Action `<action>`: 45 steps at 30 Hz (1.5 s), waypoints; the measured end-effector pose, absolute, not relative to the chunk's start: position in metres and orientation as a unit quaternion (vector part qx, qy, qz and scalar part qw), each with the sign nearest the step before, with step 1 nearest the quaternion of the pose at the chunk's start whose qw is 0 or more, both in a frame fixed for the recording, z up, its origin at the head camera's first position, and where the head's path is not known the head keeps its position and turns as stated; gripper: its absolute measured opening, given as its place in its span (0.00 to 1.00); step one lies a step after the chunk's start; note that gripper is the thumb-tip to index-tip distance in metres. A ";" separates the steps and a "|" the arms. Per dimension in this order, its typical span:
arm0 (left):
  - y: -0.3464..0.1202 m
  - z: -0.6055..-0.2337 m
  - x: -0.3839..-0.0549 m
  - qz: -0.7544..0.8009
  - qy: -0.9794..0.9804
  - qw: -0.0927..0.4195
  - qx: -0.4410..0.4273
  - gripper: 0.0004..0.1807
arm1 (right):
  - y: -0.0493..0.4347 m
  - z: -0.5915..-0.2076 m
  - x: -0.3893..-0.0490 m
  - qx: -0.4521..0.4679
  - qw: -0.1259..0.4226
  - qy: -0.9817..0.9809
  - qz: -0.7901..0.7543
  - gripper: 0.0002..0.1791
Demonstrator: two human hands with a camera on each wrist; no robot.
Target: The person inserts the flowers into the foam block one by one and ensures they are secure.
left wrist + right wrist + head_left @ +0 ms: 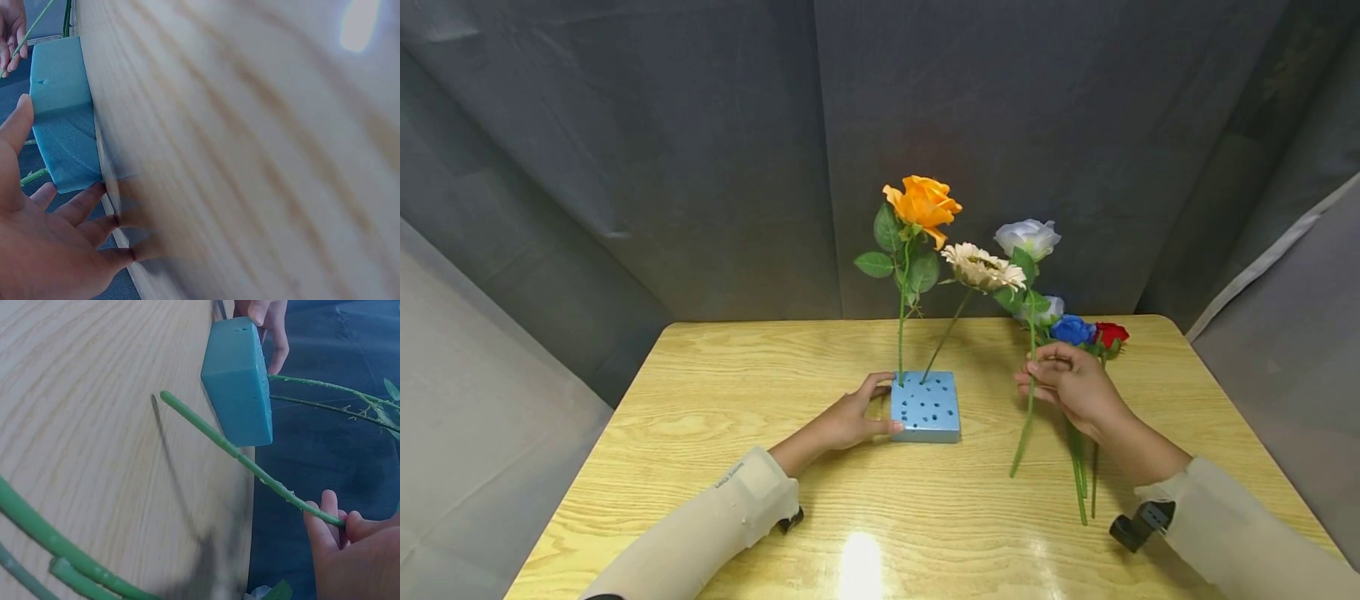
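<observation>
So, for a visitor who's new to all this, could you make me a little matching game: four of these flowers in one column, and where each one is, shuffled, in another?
Flowers
1. Orange rose
2. Red rose
3. Cream daisy-like flower
4. Upper white flower

Places
A. Lying on the wooden table
B. Pinched by its stem in the right hand
C. Stem nearly upright in the blue foam block
D. Stem leaning to the right in that same block

Pairs: 1-C, 2-A, 3-D, 4-B
</observation>
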State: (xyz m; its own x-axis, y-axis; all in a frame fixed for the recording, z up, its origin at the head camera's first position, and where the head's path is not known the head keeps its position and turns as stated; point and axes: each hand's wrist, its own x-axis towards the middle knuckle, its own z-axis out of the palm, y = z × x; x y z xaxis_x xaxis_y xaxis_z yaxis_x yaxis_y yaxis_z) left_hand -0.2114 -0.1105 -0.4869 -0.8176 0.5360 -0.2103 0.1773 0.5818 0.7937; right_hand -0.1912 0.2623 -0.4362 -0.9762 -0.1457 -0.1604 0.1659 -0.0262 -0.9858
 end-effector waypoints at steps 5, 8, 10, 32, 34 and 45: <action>-0.111 -0.487 -0.211 0.408 0.862 0.220 0.206 0.49 | 0.260 -0.432 -0.192 0.002 0.096 0.686 -0.721 0.12; -0.111 -0.487 -0.211 0.410 0.861 0.221 0.205 0.49 | 0.259 -0.431 -0.191 -0.006 0.087 0.684 -0.724 0.12; -0.111 -0.488 -0.211 0.409 0.861 0.221 0.206 0.49 | 0.258 -0.430 -0.191 -0.009 0.078 0.682 -0.727 0.12; -0.112 -0.490 -0.213 0.408 0.861 0.217 0.212 0.49 | 0.243 -0.413 -0.196 -0.023 0.009 0.661 -0.750 0.13; -0.112 -0.490 -0.213 0.408 0.861 0.217 0.213 0.49 | 0.242 -0.411 -0.196 -0.029 0.001 0.654 -0.756 0.15; -0.111 -0.488 -0.212 0.413 0.859 0.212 0.216 0.48 | 0.238 -0.405 -0.199 -0.044 -0.025 0.617 -0.785 0.16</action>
State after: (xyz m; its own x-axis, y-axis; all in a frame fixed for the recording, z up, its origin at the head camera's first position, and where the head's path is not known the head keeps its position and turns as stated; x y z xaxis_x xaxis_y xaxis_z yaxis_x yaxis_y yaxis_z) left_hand -0.2121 -0.1112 -0.4882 -0.8172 0.5460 -0.1847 0.1962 0.5649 0.8015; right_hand -0.1995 0.2381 -0.4053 -0.9949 -0.0146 0.0997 -0.0934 -0.2378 -0.9668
